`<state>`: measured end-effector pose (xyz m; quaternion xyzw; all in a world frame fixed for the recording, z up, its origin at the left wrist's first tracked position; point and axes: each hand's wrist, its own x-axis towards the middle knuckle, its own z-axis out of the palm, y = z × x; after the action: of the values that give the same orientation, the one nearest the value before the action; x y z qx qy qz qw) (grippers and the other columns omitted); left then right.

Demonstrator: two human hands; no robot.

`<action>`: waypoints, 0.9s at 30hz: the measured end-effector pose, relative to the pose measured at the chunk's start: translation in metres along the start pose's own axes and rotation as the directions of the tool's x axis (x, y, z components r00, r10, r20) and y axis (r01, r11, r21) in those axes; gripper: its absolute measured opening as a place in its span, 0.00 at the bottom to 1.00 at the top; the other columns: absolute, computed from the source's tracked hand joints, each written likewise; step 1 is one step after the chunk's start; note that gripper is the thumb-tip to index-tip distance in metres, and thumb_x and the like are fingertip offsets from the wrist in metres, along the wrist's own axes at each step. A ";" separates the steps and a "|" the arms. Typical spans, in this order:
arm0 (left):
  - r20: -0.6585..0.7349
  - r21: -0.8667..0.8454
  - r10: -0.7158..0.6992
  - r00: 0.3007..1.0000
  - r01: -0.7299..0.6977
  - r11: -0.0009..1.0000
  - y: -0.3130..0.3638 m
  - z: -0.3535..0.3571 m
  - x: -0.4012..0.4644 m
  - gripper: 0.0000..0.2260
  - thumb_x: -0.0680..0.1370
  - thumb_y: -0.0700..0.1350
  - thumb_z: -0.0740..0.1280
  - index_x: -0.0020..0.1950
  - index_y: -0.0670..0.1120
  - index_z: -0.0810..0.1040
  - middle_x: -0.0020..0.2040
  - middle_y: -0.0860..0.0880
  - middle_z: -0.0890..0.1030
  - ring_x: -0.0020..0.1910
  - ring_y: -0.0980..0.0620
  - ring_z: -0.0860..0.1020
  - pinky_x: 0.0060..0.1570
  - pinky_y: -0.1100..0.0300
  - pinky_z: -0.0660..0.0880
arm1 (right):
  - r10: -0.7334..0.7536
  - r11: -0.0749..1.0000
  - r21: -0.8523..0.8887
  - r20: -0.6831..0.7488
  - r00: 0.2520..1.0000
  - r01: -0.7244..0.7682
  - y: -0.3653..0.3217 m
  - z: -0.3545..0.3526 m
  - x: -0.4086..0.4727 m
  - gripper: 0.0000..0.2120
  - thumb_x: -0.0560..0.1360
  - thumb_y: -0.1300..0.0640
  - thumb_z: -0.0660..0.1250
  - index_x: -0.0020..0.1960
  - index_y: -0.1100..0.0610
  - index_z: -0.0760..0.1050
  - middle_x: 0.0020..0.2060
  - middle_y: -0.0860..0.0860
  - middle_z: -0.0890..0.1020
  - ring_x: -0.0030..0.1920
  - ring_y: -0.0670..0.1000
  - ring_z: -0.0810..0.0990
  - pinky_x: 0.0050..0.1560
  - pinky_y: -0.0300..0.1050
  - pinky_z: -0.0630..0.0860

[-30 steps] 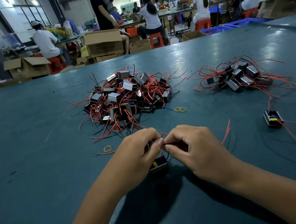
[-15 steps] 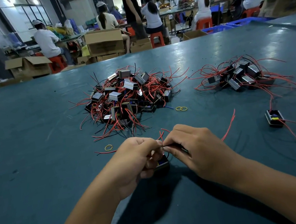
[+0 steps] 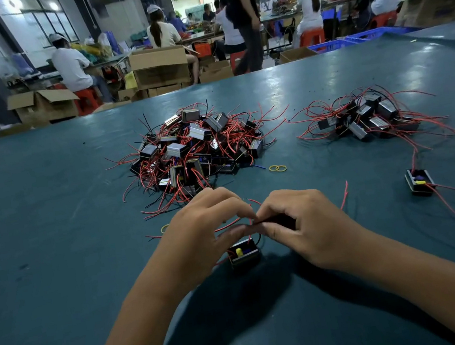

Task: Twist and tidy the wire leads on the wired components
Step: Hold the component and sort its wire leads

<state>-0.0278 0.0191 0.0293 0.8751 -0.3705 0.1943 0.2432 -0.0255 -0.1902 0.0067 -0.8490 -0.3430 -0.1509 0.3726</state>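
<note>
Both hands meet over a small black wired component [image 3: 243, 254] that stands on the teal table [image 3: 60, 288]. The left hand [image 3: 200, 236] and the right hand [image 3: 303, 226] have curled fingers and pinch its thin wire leads [image 3: 253, 222] between the fingertips, just above the component. A big pile of components [image 3: 195, 147] lies behind, and a smaller pile [image 3: 366, 117] lies to the right.

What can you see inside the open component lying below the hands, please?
Inside the component, a yellow part and something blue beside it show. The left hand covers its far edge and where the leads attach.
</note>
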 end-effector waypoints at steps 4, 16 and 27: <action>0.007 0.038 0.027 1.000 -0.027 0.999 -0.001 0.001 0.001 0.08 0.76 0.51 0.71 0.47 0.47 0.84 0.47 0.53 0.80 0.46 0.50 0.77 0.43 0.51 0.76 | -0.005 1.000 0.005 0.008 1.000 0.005 0.001 0.000 0.000 0.01 0.76 0.61 0.72 0.47 0.58 0.82 0.38 0.42 0.77 0.39 0.41 0.75 0.43 0.30 0.68; 0.275 -0.422 -0.350 0.896 0.439 0.793 0.004 0.004 -0.002 0.09 0.79 0.52 0.67 0.44 0.48 0.79 0.32 0.57 0.72 0.30 0.58 0.65 0.31 0.65 0.62 | -0.117 0.990 -0.080 0.004 0.993 0.117 0.000 -0.001 -0.003 0.05 0.77 0.59 0.71 0.52 0.54 0.82 0.41 0.43 0.77 0.41 0.40 0.74 0.43 0.32 0.70; 0.483 -0.695 -0.650 0.587 0.708 0.124 0.023 0.017 0.005 0.14 0.76 0.40 0.65 0.30 0.47 0.78 0.28 0.49 0.71 0.25 0.54 0.59 0.23 0.66 0.54 | -0.198 0.961 -0.196 0.000 0.980 0.195 0.000 -0.001 -0.002 0.02 0.77 0.62 0.70 0.48 0.60 0.80 0.39 0.51 0.78 0.36 0.49 0.74 0.39 0.39 0.71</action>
<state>-0.0395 -0.0072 0.0246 0.7120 0.0181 -0.1701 0.6811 -0.0267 -0.1919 0.0068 -0.8417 -0.4054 -0.2282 0.2740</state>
